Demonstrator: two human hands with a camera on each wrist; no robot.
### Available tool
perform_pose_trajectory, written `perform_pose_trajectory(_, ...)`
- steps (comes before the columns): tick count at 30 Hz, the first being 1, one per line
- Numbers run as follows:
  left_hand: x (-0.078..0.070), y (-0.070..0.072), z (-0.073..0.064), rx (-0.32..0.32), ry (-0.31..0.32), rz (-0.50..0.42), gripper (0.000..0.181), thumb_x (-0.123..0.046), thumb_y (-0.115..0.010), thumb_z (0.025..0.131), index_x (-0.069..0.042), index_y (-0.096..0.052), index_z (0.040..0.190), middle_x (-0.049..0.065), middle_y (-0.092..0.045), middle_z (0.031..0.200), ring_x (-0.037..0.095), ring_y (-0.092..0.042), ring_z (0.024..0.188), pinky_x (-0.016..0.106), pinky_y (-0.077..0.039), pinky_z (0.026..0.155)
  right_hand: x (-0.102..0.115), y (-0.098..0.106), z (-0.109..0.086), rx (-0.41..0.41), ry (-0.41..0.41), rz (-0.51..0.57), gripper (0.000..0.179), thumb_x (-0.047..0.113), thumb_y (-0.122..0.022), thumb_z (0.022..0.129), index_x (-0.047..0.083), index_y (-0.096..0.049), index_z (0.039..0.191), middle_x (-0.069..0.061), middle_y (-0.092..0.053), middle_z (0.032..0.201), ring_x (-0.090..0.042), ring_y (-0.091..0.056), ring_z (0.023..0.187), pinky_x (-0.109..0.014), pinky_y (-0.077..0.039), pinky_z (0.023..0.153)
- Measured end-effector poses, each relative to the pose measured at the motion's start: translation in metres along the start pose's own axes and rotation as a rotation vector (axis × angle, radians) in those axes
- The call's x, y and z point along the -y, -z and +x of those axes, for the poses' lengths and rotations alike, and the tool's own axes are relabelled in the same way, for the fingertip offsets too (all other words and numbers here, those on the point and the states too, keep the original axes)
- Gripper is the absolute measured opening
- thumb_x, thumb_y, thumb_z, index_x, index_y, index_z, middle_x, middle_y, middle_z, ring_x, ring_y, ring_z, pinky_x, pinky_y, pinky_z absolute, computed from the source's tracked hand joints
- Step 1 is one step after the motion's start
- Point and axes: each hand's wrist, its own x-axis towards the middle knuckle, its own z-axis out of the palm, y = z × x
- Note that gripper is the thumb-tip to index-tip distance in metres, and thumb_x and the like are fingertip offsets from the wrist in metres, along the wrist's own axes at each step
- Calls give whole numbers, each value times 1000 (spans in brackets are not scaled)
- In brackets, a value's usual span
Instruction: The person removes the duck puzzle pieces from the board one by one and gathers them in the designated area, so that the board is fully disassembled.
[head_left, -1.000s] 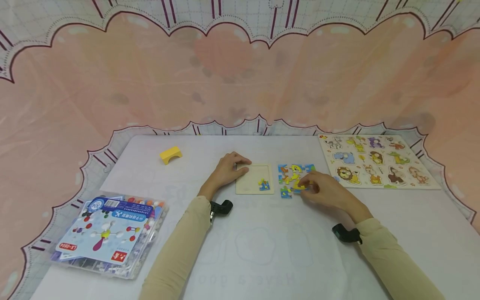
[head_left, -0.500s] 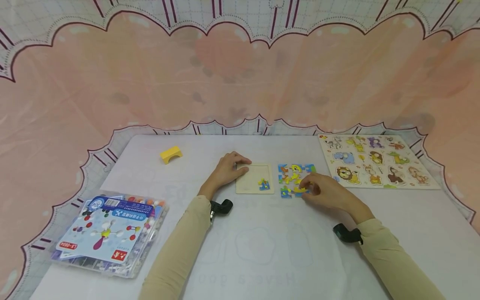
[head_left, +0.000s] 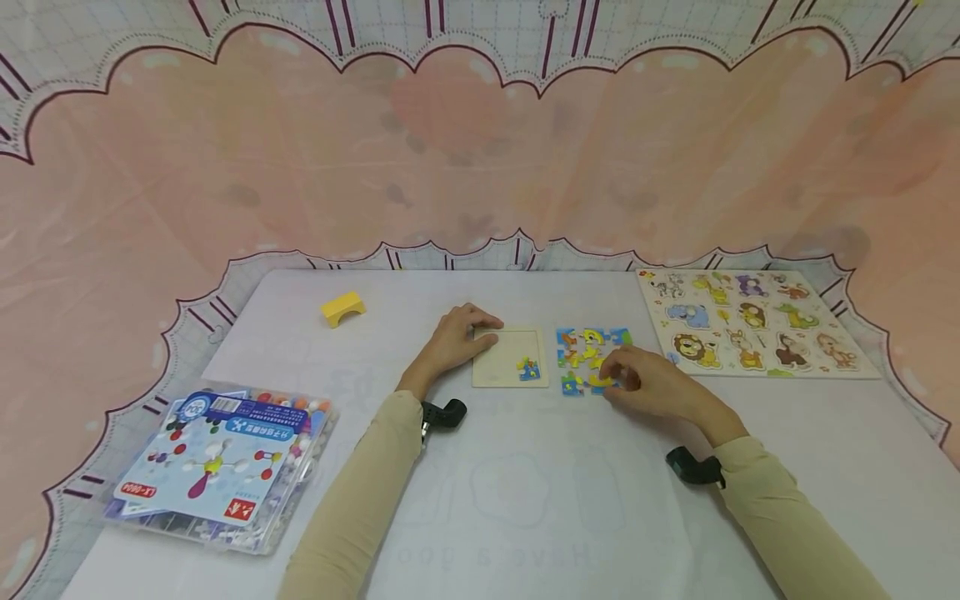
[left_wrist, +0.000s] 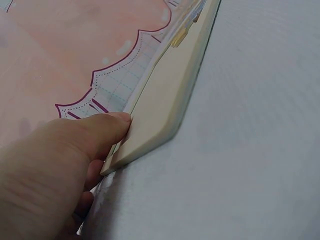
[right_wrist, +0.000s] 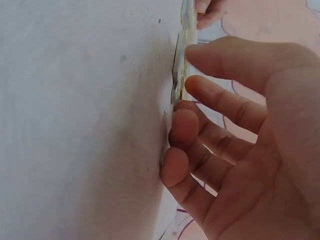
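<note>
My left hand (head_left: 457, 337) holds the left edge of a shallow wooden puzzle tray (head_left: 495, 365). In the left wrist view its thumb (left_wrist: 107, 131) lies on the tray's rim, with the other fingers at the outer side. A few jigsaw pieces (head_left: 528, 369) sit in the tray's lower right corner. Beside the tray, on the table, several blue and yellow jigsaw pieces (head_left: 573, 354) lie grouped in a square. My right hand (head_left: 652, 379) rests at that group's lower right. Its thumb and index fingertips touch the pieces, spaced apart; the other fingers bend loosely. The hand hides some pieces.
An animal puzzle board (head_left: 757, 325) lies at the back right. At the left front stands a clear plastic box (head_left: 281, 521) with a printed blue sheet on top. A yellow arch block (head_left: 342, 309) stands at the back left of the white table (head_left: 495, 500).
Over the first half second, a jigsaw piece under my right fingers shifts down toward the bottom of the group, and the right hand moves very slightly with it. My left hand stays still.
</note>
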Motion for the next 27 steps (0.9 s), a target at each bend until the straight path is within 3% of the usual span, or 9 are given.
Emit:
perform_pose_trajectory(11, 1, 1, 2, -1, -3, 7, 23, -26, -66, 89, -19, -70, 110, 2, -62, 108, 21, -51, 100, 40, -36, 91, 15, -5, 17, -59, 45, -36, 17, 22, -65, 89, 14, -63, 104, 3, -52, 81, -11, -46, 69, -23, -40, 59)
perform_pose_trajectory(20, 1, 3, 1, -5, -9, 11, 23, -25, -67, 88, -18, -70, 110, 3, -63, 109, 22, -51, 101, 42, -36, 93, 38, -18, 42, -22, 127, -41, 25, 19, -63, 89, 9, -63, 112, 3, -53, 81, -8, -45, 65, -21, -39, 57)
perform_pose_trajectory(27, -1, 0, -1, 1, -23, 6, 25, -25, -67, 87, -17, -69, 111, 4, -63, 109, 23, -52, 102, 44, -36, 93, 53, -26, 53, 7, 114, -75, 29, 21, -64, 88, 8, -64, 114, 2, -54, 86, -9, -45, 66, -22, -39, 58)
